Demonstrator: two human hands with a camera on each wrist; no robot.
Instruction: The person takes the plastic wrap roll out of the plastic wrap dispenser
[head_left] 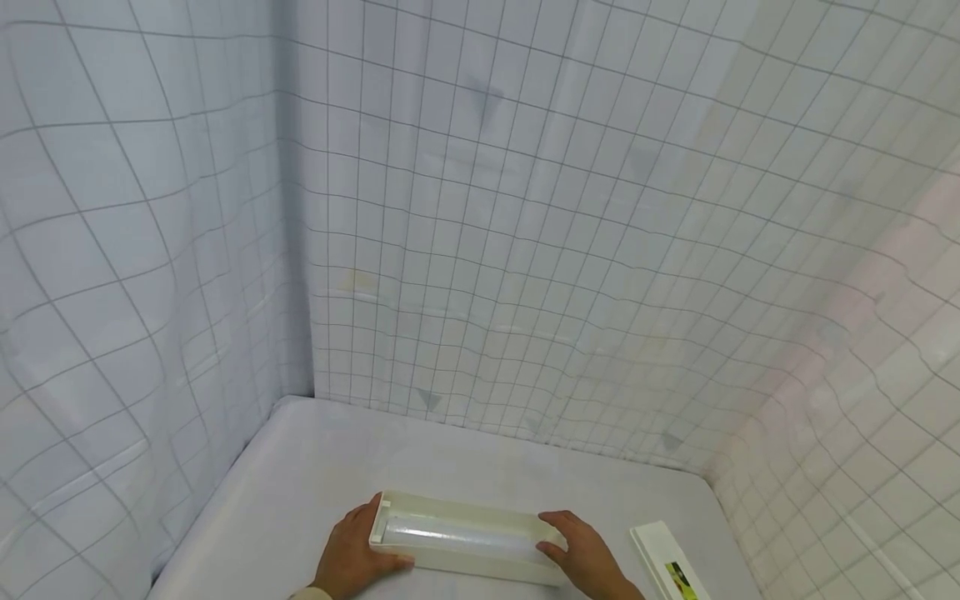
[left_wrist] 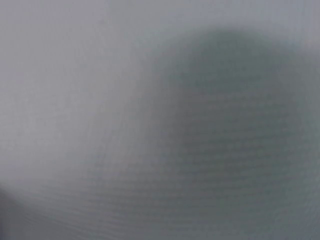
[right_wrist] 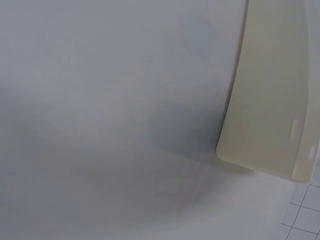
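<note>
A long, narrow cream plastic box (head_left: 468, 565) lies lengthwise before me in the head view, its open top facing up. Inside it shows a shiny, whitish rounded surface like a roll of film (head_left: 457, 535). My left hand (head_left: 352, 552) grips the box's left end, thumb along the near wall and fingers behind the end. At the other end, my right hand (head_left: 588, 557) holds the box with fingers over the far rim and thumb bent inward. The left wrist view is only a grey blur.
Right of the box lies a long white lid-like piece (head_left: 660, 542) with a green and yellow label. A cream plastic piece (right_wrist: 267, 95) with a rounded corner fills the right wrist view's right side. Grid-patterned cloth walls (head_left: 480, 250) surround the white table surface (head_left: 360, 442).
</note>
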